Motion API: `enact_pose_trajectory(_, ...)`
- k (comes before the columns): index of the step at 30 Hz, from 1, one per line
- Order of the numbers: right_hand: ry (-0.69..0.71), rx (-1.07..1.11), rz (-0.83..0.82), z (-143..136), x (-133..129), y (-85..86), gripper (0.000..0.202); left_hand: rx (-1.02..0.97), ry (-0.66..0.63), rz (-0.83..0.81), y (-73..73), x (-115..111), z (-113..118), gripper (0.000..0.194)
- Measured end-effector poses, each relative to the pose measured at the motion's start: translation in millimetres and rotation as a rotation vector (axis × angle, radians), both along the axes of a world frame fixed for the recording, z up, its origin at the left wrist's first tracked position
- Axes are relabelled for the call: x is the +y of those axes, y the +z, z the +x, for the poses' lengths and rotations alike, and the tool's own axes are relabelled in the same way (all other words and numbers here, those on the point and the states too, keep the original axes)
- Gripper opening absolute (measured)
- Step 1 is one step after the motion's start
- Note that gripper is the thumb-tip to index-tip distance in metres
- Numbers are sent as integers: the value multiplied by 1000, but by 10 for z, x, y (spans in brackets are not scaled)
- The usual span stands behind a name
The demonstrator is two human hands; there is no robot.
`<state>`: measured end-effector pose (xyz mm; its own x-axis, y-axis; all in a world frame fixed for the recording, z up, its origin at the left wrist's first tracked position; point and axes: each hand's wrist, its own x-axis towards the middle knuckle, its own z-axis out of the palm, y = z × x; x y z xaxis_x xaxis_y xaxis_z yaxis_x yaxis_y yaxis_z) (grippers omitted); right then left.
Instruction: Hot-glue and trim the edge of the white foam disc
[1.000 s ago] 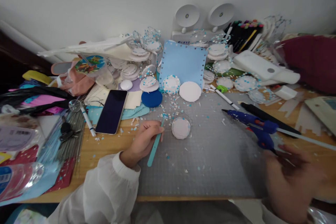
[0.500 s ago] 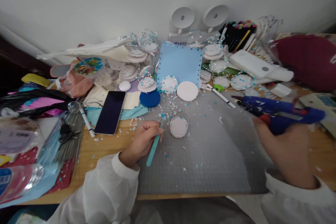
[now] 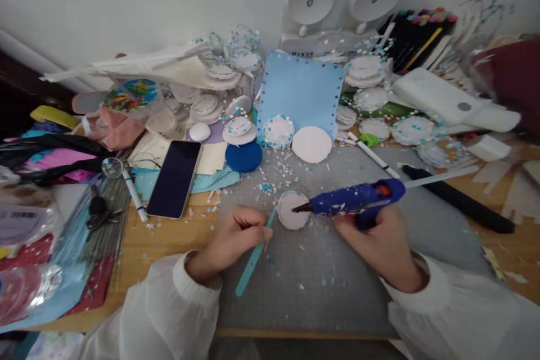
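Note:
My right hand (image 3: pixel 379 242) is wrapped round the grip of a blue hot glue gun (image 3: pixel 350 197), with a clear glue stick poking out of its back. The gun's dark nozzle is over a small round white disc (image 3: pixel 291 216) with a thin wire ring about its edge. In my left hand (image 3: pixel 242 236) a pair of teal tweezers (image 3: pixel 252 267) is pinched, the tip end by the disc's left edge. Disc and hands are above a grey cutting mat (image 3: pixel 304 304). Whether the nozzle touches the disc I cannot tell.
Blue and white scraps litter the mat beyond the disc. A phone (image 3: pixel 175 180) lies to the left. Behind stand a blue card (image 3: pixel 299 87), a plain white disc (image 3: pixel 312 144) and a dark blue lid (image 3: pixel 243 156). A black stick (image 3: pixel 472 202) and a white pen (image 3: pixel 377 158) are at right.
My right hand has brought the glue gun in from the far right to above the disc. My left hand stays by the disc with the tweezers. The view has shifted slightly.

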<state>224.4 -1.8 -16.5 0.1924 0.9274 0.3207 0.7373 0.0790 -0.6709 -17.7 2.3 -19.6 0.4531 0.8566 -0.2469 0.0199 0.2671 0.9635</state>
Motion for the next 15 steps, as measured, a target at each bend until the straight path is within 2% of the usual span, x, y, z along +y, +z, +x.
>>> enact_pose_trajectory(5,76,-27,2,8,-30,39,19,53,-108,38,79,-7,21,43)
enact_pose_trajectory(9,67,-45,-33,24,-42,51,19,69,-113,43,135,9,46,44)
enact_pose_trajectory(15,80,-56,-42,37,-48,22,16,63,-133,34,117,2,43,44)
